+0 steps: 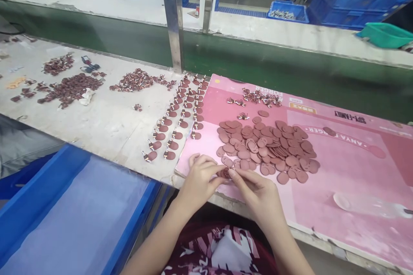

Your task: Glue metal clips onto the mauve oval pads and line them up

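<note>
While both hands meet at the near edge of the pink printed card sheet (338, 189), left hand (200, 180) and right hand (258, 191) pinch one reddish-brown oval leather tag (225, 173). Best to grip lightly, keeping clear of the loose tag pile (267, 146) just beyond.

The pink sheet (338, 189) bears upside-down "ANYA FORGER" and "SPY×FAMILY".

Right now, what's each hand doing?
Left hand: fingers pinched on a brown oval tag.
Right hand: pinching the same tag.
</note>
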A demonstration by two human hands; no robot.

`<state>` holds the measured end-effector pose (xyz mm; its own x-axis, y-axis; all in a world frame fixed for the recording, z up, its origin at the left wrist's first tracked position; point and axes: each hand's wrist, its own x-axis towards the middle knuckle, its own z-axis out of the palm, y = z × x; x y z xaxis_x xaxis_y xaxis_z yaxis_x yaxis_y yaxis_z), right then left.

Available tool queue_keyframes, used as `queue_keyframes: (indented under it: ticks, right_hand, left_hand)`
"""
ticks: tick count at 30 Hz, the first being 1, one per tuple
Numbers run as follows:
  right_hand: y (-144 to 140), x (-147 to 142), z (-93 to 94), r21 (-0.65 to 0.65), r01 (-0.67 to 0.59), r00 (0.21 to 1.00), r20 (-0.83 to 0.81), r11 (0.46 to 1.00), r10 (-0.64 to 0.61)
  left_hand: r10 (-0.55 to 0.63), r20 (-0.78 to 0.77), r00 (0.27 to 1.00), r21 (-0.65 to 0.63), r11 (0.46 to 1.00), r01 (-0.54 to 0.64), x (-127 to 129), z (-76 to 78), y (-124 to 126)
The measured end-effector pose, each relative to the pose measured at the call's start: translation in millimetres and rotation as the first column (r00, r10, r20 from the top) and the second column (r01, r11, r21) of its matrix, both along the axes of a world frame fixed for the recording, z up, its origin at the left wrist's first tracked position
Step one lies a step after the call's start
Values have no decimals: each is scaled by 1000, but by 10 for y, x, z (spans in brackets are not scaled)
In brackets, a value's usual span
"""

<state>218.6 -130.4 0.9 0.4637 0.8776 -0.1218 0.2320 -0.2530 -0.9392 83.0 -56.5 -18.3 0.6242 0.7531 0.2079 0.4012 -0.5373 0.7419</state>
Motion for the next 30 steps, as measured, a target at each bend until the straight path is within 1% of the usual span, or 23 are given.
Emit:
queue_keyframes:
  ticks: [6,10,15,21,25,30]
  right_hand:
    - [-20,-29,-26,-9,3,997,81,1000,-3]
    - [-16,-50,-41,11,11,991,132,1000,-12]
    - [-8,-77,-32,31,-10,975,224,999,3]
    - [-28,-100,-41,80,-13,950,311,997,-12]
    - [-19,-100,-29,100,-50,930,367,994,10]
    - [1,-97,2,133,-117,875,483,984,39]
  left_hand:
    - [8,-13,1000,-8,1000,-8,4,12,-1]
    - [19,-11,1000,-15,1000,-20,11,-4,-4]
    - [35,6,999,-3,999,-35,13,-25,-6]
    - [36,22,999,14,999,-36,18,-35,-5]
    - [35,20,999,6,999,-35,22,-31,-9]
    - [21,6,1000,-21,1000,-21,23,-23,-12]
